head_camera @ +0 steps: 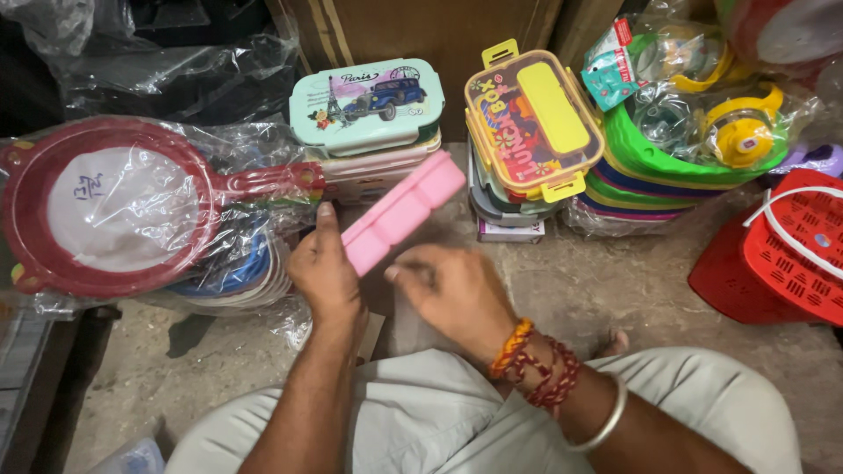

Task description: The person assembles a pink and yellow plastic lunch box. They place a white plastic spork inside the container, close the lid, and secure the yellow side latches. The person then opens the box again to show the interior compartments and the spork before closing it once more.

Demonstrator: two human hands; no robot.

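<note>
Red strainer (114, 211), plastic-wrapped: far left of the pink tray, round, white mesh in the middle, handle running right until it nearly meets the tray's lower end. Under it, stacked plates (237, 276) in clear wrap, blue rim showing.

Left hand (327, 272): fingers closed round the lower left end of the pink tray, thumb pointing up along its edge.

Pink tray (402, 211): centre of view, held off the floor, long and narrow, ribbed on top. Long axis slanted, low end at the left hand, high end up and to the right toward the lunch boxes.

Mint lunch box (367, 104): just behind and above the tray, printed lid, atop a short stack; the tray's upper end overlaps that stack.

Right hand (452, 294): just right of the tray's lower end, fingers curled loosely, blurred; contact with the tray not certain. Thread bands and a metal bangle on the wrist.

Yellow lunch box (534, 123): right of the tray's upper end, tilted on a pile of boxes, near the tip but apart from it.

Green bowls (667, 167), stacked and bagged: further right.

Red basket (786, 250): far right, white handle.

Concrete floor (597, 290): bare patch right of the tray, between boxes, basket and knees; goods close in on left and rear.
</note>
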